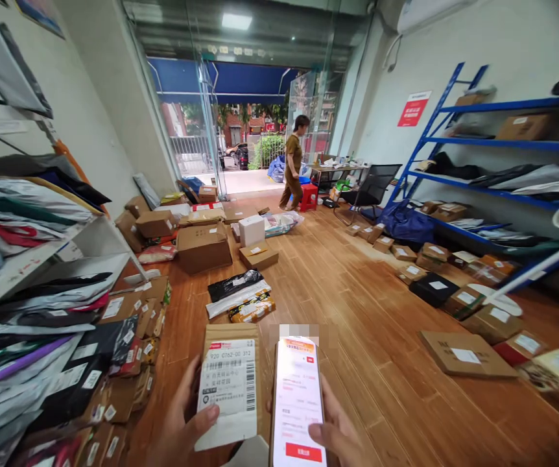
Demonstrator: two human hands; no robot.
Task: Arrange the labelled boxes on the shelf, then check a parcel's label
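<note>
At the bottom of the view, my left hand [192, 415] grips a brown parcel [259, 363] with a white shipping label [225, 383] facing me. Its thumb presses on the label, and the other fingers are mostly behind the parcel. Beside it, my right hand [335, 421] holds a smartphone [297, 402] upright, thumb over the lit screen. The screen shows a mostly white page with a red button near its lower edge. Parcel and phone are close together, side by side. Beyond them, several wrapped packages [238, 295] lie on the wooden floor.
Shelves [21, 263] stacked with bagged parcels stand at left, cartons [204, 246] ahead of them. A blue rack [503, 185] and boxes [464, 353] line the right side. Near the glass doorway, a person [293, 162] walks by a red stool [309, 196], desk and black chair [374, 188].
</note>
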